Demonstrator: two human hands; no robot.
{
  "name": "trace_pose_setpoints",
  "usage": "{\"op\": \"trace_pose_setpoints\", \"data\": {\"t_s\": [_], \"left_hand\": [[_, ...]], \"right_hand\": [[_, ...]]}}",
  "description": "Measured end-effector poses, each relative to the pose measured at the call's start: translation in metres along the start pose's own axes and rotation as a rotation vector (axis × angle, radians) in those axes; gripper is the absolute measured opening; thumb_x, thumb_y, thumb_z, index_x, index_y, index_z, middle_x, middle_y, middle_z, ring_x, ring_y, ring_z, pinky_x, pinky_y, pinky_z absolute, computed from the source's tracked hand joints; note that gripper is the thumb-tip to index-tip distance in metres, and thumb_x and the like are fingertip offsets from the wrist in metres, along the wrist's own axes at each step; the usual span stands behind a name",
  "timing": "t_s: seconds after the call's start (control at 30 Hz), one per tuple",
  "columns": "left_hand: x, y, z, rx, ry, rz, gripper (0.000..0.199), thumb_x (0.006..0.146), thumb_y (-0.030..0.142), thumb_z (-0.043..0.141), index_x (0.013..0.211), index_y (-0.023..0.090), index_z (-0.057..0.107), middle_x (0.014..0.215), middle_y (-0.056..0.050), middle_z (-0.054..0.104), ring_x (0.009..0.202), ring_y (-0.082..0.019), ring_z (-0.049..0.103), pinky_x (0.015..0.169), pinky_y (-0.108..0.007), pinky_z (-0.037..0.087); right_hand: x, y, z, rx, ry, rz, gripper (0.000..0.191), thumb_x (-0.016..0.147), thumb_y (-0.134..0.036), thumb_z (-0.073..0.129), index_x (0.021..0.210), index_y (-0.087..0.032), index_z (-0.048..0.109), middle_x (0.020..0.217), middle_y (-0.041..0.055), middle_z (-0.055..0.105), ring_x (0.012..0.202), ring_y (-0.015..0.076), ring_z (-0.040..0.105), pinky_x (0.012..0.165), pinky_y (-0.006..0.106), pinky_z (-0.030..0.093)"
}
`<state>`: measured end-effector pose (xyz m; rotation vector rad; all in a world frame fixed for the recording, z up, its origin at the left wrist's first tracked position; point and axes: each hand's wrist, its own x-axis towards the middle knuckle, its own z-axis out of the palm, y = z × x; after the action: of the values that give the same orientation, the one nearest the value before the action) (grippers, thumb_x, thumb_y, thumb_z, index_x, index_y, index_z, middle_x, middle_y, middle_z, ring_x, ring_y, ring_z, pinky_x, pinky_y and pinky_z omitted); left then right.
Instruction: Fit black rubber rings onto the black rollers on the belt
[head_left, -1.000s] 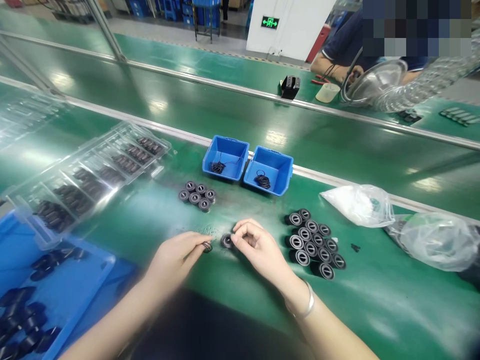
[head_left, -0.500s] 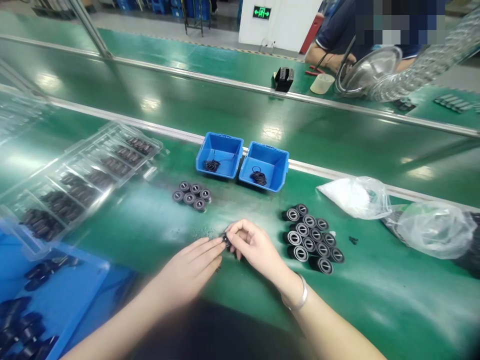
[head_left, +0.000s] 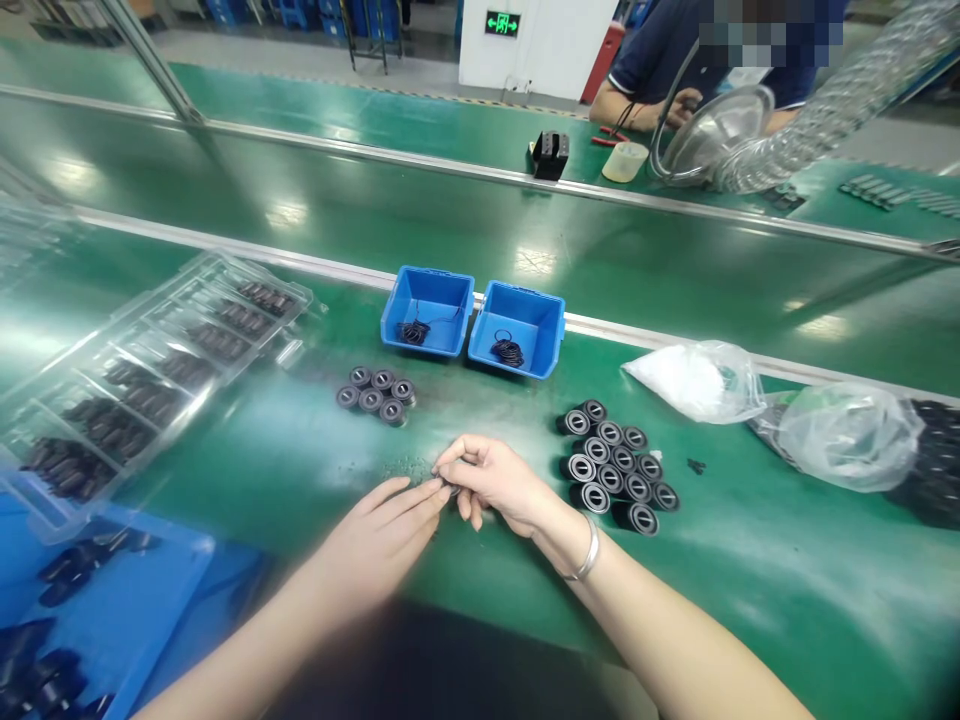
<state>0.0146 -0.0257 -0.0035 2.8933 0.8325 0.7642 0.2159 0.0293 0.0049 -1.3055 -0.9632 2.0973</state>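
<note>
My left hand (head_left: 394,535) and my right hand (head_left: 487,480) meet above the green table, fingertips closed together on a small black round part (head_left: 448,487). Fingers cover most of that part, so its exact kind is hidden. To the right of my right hand stands a cluster of black cylindrical parts (head_left: 611,460) with slotted round tops. A smaller group of similar black round parts (head_left: 375,395) sits beyond my left hand. Tiny droplets or specks (head_left: 405,467) lie on the table just past my fingertips.
Two blue bins (head_left: 427,310) hold thin black rings (head_left: 508,350). A clear compartment tray (head_left: 161,375) with dark parts lies left, above a blue crate (head_left: 161,600). Plastic bags (head_left: 701,380) rest at right. Across the metal rail, a person (head_left: 660,75) works near a transparent duct (head_left: 817,130).
The view has shifted slightly, so the scene sits a little further left. My right fingers have turned over the small black part; both hands stay together on it.
</note>
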Motion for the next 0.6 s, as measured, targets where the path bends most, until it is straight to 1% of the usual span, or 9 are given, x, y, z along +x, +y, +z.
{"op": "trace_pose_setpoints", "data": {"t_s": [0.13,0.27,0.37,0.43,0.5,0.6], "left_hand": [[0.000,0.000,0.002,-0.006,-0.009,-0.011,0.023,0.093,0.007,0.048,0.105,0.011,0.068,0.122,-0.011,0.069,0.126,-0.022,0.056,0.115,-0.041,0.034],[0.001,-0.002,0.004,-0.011,-0.009,0.011,0.025,0.093,0.005,0.046,0.106,0.008,0.067,0.123,-0.013,0.069,0.129,-0.027,0.053,0.113,-0.044,0.036],[0.002,-0.003,0.004,-0.003,-0.020,0.031,0.028,0.094,0.005,0.043,0.108,0.008,0.066,0.124,-0.014,0.068,0.129,-0.025,0.053,0.110,-0.041,0.038],[0.001,-0.002,0.004,-0.005,-0.027,0.016,0.028,0.094,0.005,0.042,0.108,0.010,0.067,0.125,-0.013,0.068,0.130,-0.024,0.052,0.108,-0.038,0.039],[0.000,0.002,0.005,-0.012,-0.019,-0.013,0.027,0.095,0.007,0.043,0.107,0.011,0.067,0.124,-0.011,0.068,0.131,-0.022,0.051,0.108,-0.035,0.038],[-0.001,0.008,0.008,-0.007,-0.009,-0.035,0.029,0.096,0.009,0.042,0.112,0.011,0.066,0.124,-0.010,0.069,0.131,-0.021,0.051,0.110,-0.034,0.032]], "right_hand": [[-0.003,0.009,0.001,0.110,0.016,-0.057,0.030,0.073,-0.038,0.074,0.087,-0.013,0.065,0.054,-0.0025,0.062,0.038,0.0078,0.054,0.033,0.016,0.043],[-0.013,0.023,0.005,0.261,0.027,-0.147,0.035,0.081,-0.038,0.070,0.102,-0.010,0.069,0.056,-0.0008,0.063,0.047,0.0081,0.057,0.048,0.019,0.049],[-0.021,0.031,0.007,0.317,0.025,-0.202,0.035,0.085,-0.035,0.067,0.111,-0.011,0.068,0.061,0.0001,0.065,0.053,0.0078,0.059,0.058,0.021,0.051],[-0.024,0.031,0.006,0.323,0.003,-0.206,0.035,0.086,-0.032,0.067,0.114,-0.011,0.068,0.063,0.0004,0.066,0.056,0.0081,0.060,0.062,0.022,0.052],[-0.025,0.027,0.004,0.316,-0.037,-0.164,0.034,0.087,-0.032,0.066,0.114,-0.012,0.067,0.065,0.0015,0.066,0.060,0.0100,0.062,0.060,0.022,0.053],[-0.021,0.020,0.001,0.268,-0.116,-0.067,0.035,0.088,-0.036,0.064,0.114,-0.013,0.065,0.069,0.0040,0.066,0.065,0.0150,0.066,0.048,0.021,0.053]]}}
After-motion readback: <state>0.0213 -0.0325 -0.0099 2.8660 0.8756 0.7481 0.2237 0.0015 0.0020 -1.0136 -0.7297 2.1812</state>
